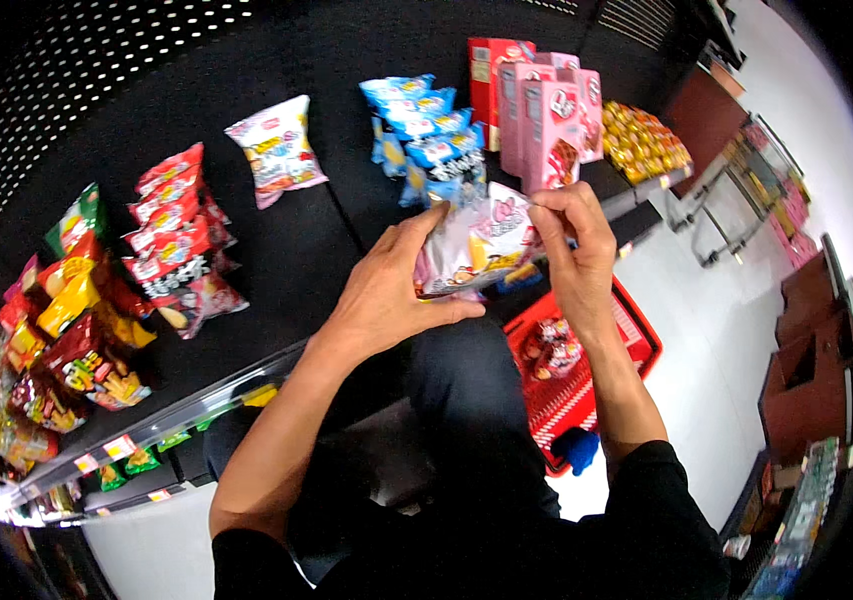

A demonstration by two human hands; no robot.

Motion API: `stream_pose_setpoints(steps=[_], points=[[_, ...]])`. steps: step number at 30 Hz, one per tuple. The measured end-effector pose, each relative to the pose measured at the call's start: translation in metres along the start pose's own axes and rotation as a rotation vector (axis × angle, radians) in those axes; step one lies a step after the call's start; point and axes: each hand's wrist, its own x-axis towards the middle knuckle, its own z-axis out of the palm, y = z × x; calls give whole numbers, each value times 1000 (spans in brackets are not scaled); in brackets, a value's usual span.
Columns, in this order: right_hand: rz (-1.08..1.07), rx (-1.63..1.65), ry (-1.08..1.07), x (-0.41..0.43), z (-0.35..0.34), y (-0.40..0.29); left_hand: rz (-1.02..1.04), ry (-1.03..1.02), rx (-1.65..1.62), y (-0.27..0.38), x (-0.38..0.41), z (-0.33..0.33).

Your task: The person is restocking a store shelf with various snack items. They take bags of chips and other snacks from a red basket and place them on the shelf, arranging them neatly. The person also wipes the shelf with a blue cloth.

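Note:
Both of my hands hold a white snack bag (475, 244) printed with pink and yellow, tilted above my knee. My left hand (389, 289) grips its left side, the thumb below it and the fingers behind. The fingertips of my right hand (575, 240) pinch the bag's upper right edge. A similar white snack bag (278, 154) stands alone on the black shelf (276, 247). Just behind the held bag is a row of blue snack bags (437, 142), partly covered by it. A row of red snack bags (186, 240) stands farther left.
Pink boxes (546, 131), a red box (486, 90) and gold-wrapped sweets (640, 139) stand at the shelf's right end. Mixed snack bags (88, 330) crowd its left. A red shopping basket (557, 390) with several packets sits on the floor by my right arm. A wire cart (734, 202) stands beyond.

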Motion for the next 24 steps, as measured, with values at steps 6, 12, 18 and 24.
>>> stream_pose_setpoints(steps=[6, 12, 18, 24], points=[[-42, 138, -57, 42, 67, -12, -283, 85, -342, -30, -5, -33], [-98, 190, -65, 70, 119, -18, -339, 195, -363, -58, -12, -58], [266, 572, -123, 62, 148, -6, -561, 408, -646, -93, -16, -79], [555, 716, -564, 32, 192, 26, -596, 425, -782, -116, -25, -85]])
